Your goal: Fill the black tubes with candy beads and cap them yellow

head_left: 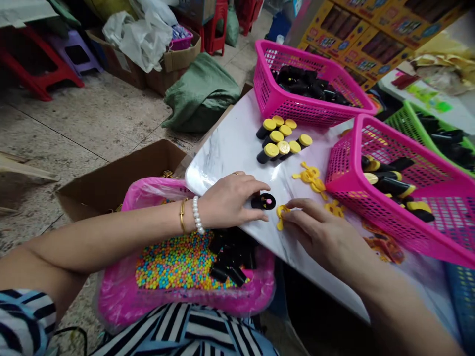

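Striped sleeves (25,316) lie closest. At the table (230,148) edge, the left hand (230,200) rests open, its fingers (256,187) around a black disc (263,201); the right hand (326,240) pinches a yellow plastic piece (282,217) just right of it.

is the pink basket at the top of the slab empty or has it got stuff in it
Not empty: the pink basket holds a heap of black tubes lying in its bottom, below the rim.

Printing on the yellow cartons (356,42) at upper right is too small to read.
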